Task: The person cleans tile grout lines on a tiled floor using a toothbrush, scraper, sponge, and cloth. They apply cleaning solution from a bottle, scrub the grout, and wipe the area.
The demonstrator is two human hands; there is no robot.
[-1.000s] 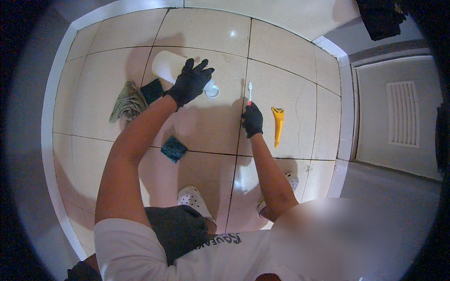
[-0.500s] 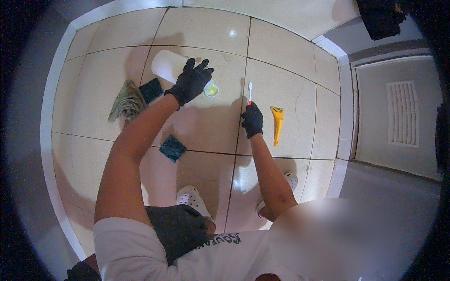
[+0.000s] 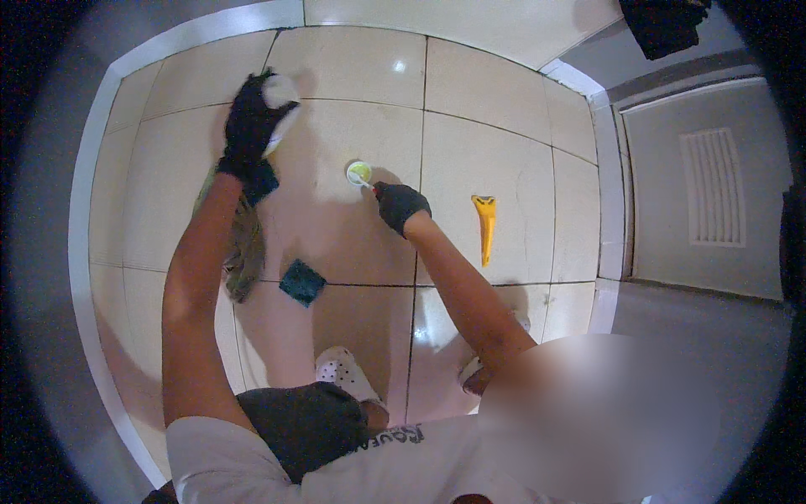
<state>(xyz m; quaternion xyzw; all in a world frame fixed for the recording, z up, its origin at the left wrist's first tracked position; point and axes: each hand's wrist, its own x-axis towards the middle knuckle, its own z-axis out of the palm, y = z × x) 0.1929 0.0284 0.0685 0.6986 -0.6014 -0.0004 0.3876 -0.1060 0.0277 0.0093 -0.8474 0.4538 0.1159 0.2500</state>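
I watch the pale tiled floor [image 3: 478,151] from afar. A crumpled grey-green cloth [image 3: 243,256] lies partly behind my left forearm. My left hand [image 3: 250,126], gloved, has its fingers wrapped around a white bottle [image 3: 280,91]. My right hand [image 3: 403,207] has its fingers clenched on a toothbrush [image 3: 364,183], its head in a white cap [image 3: 350,171] of yellow-green liquid. Right of that rests a yellow scraper [image 3: 486,231]; nearer me lies 1 green scouring pad [image 3: 302,283].
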